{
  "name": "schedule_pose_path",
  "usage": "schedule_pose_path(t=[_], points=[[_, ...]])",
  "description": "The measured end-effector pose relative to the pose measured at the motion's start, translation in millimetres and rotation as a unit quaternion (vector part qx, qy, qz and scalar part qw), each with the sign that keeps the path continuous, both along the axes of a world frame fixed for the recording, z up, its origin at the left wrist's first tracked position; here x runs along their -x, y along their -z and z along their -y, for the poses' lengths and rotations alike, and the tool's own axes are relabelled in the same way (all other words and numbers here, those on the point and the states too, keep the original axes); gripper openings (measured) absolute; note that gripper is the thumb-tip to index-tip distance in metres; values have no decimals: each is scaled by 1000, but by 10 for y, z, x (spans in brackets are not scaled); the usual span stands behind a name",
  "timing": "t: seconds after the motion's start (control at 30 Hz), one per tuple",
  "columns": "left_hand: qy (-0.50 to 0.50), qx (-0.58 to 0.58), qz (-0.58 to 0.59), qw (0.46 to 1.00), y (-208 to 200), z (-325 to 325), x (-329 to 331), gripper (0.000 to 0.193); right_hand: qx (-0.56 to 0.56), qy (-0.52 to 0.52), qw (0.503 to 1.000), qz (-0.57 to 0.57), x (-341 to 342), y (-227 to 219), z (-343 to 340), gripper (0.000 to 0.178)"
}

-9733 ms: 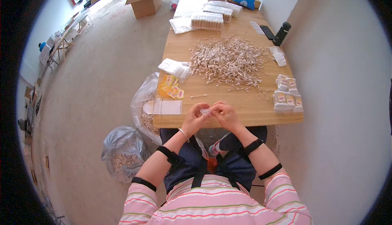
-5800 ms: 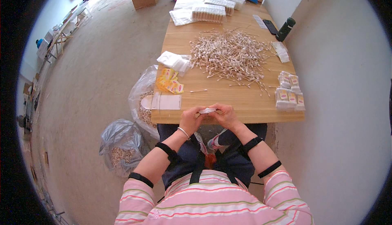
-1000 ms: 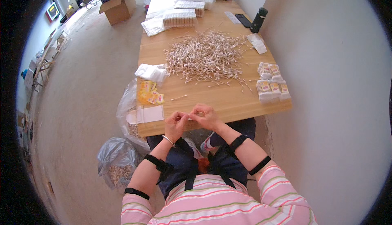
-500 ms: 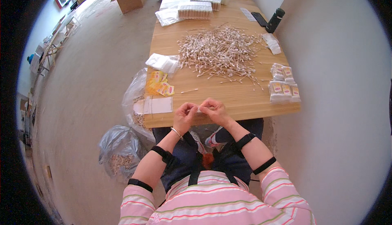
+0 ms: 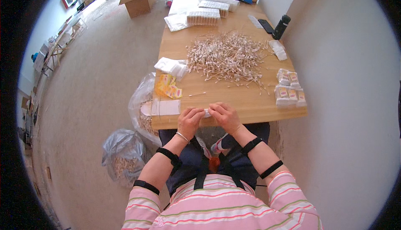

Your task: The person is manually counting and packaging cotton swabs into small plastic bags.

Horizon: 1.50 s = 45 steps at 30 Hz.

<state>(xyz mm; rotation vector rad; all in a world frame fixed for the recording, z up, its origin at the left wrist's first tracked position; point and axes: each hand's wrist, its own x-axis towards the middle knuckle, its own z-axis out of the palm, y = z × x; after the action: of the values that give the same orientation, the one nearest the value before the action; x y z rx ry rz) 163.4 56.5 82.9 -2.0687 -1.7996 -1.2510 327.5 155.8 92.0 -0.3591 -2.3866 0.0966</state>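
Note:
At the table's near edge, my left hand (image 5: pixel 189 120) and my right hand (image 5: pixel 224 116) meet with bent, closed fingers. Between them they pinch a small white thing (image 5: pixel 206 113), which looks like a small plastic bag; the fingers cover most of it. A single cotton swab (image 5: pixel 197 94) lies just beyond my left hand. Farther back is a large loose heap of cotton swabs (image 5: pixel 225 59). To the left are a white card (image 5: pixel 169 107), yellow printed cards (image 5: pixel 168 87) and a stack of clear plastic bags (image 5: pixel 171 66). Filled swab packets (image 5: pixel 288 96) stand in rows at the right edge.
Bundled swab packs (image 5: pixel 203 17) stand at the table's (image 5: pixel 246 109) far end. A black bottle (image 5: pixel 281 27) and a phone (image 5: pixel 265 26) lie near the right wall. Bags of swabs or sticks (image 5: pixel 125 155) rest on the floor at left; a cardboard box (image 5: pixel 137 3) stands farther off.
Both hands have stayed at the near edge; their fingers have curled and shifted, and more of the white thing shows between them. The whole view has moved slightly.

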Motion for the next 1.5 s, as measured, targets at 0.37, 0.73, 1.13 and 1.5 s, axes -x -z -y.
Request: schedule_pose_path(t=[0.37, 0.73, 1.13, 1.5], points=[[-17, 132, 470, 873, 130, -104, 10, 27, 557, 83, 820, -96, 1, 140, -211, 11], [130, 111, 205, 964, -446, -73, -199, 46, 799, -15, 595, -82, -109, -63, -186, 15], [191, 221, 254, 922, -321, -181, -325, 30, 799, 28, 595, -85, -240, 109, -177, 14], [23, 293, 386, 874, 492, -130, 239, 43, 514, 367, 554, -542, -1615, -66, -1009, 11]])
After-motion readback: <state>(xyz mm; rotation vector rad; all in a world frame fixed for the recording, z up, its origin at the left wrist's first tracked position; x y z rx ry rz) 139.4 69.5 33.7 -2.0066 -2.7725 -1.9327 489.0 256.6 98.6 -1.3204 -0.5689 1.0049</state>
